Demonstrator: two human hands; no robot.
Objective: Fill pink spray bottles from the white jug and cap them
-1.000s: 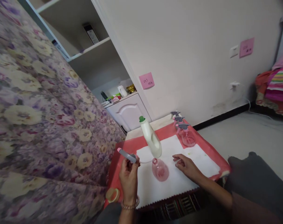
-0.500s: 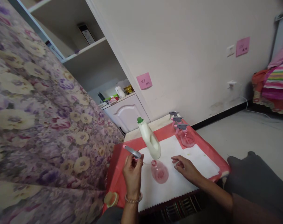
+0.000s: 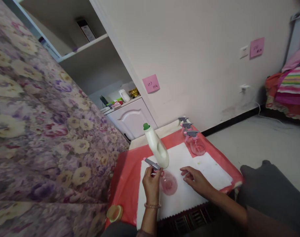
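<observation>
My left hand [image 3: 152, 181] pinches a grey and pink spray head [image 3: 152, 163] close to the mouth of a clear pink bottle [image 3: 169, 185]. This bottle stands on a white cloth [image 3: 179, 200]. My right hand [image 3: 193, 177] is over the cloth to the right of the bottle, its fingers apart and holding nothing. Behind the pink bottle stands a large pale green bottle [image 3: 157, 148] with a green cap and a handle.
More pink spray bottles [image 3: 197, 146] with grey heads stand at the table's back right corner. A yellowish lid or jar [image 3: 114, 213] sits at the front left. A floral curtain [image 3: 66, 148] hangs on the left, beside a cabinet [image 3: 132, 117].
My left hand has moved right with the spray head, from beside the pink bottle to its mouth. My right hand has stayed nearly in place. The view has shifted slightly.
</observation>
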